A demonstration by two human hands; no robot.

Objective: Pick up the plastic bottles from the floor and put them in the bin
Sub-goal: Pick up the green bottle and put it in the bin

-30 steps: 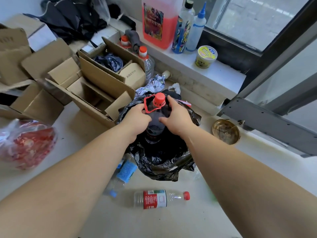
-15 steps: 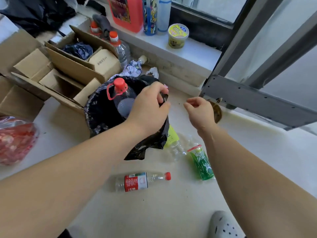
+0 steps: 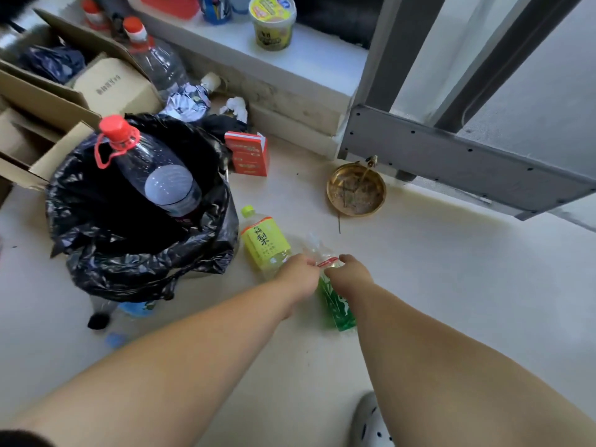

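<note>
Left hand (image 3: 298,274) and right hand (image 3: 350,272) meet, both pinching a green-labelled bottle (image 3: 335,304) lying on the floor. Up-left of them, a black-lined bin (image 3: 138,262) holds a large red-capped bottle (image 3: 151,169). Just left, a yellow bottle (image 3: 264,241) reads "梨"; smaller print is unreadable.

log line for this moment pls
stage: reaching | left hand and right hand: on green-label bottle, grip unclear | bin: holds large red-cap bottle | yellow-label bottle: on floor

bin (image 3: 206,253) mouth blocked (large bottle (image 3: 154,175))
</note>
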